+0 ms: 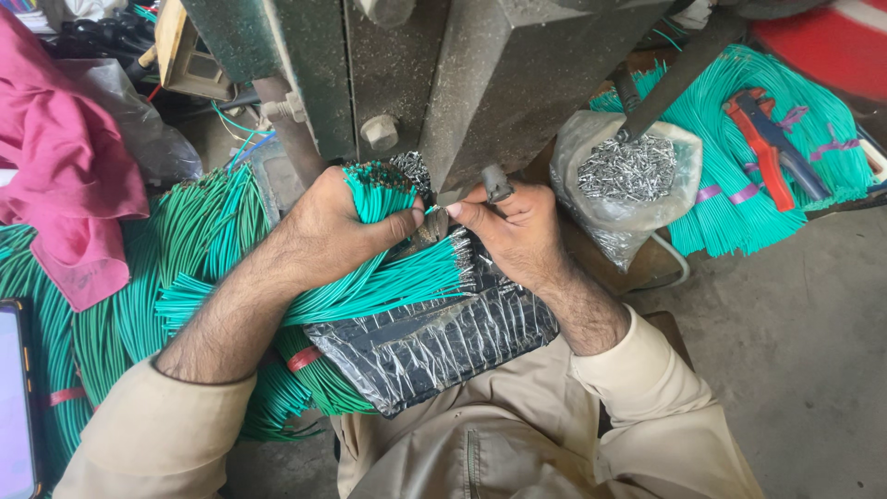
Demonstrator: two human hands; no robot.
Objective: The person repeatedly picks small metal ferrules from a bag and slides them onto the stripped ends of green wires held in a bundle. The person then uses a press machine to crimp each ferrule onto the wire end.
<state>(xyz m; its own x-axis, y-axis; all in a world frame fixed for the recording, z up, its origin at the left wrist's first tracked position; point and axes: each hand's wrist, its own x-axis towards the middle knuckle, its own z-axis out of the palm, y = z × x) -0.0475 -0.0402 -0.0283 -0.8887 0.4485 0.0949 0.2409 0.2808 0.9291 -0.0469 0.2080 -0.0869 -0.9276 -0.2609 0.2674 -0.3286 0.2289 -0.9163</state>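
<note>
While the left hand [337, 226] grips one thick bundle of green wires [383, 189], the right hand [508, 226] pinches a single wire [434, 219] at the foot of the grey machine [480, 74]. Two hands, one machine. At two o'clock, one clear bag [601, 199] holds small metal pins [628, 168]. At three o'clock, red pliers [762, 143] lie on more green wires. One black pad [434, 342] rests on the lap; concrete floor [795, 342] at four o'clock.

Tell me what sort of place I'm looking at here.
Most likely a small workshop that fits metal ends onto wires. A heavy metal press stands in front, bundles of green wires lie around, and a plastic bag of small metal pins sits beside a red hand tool.
</note>
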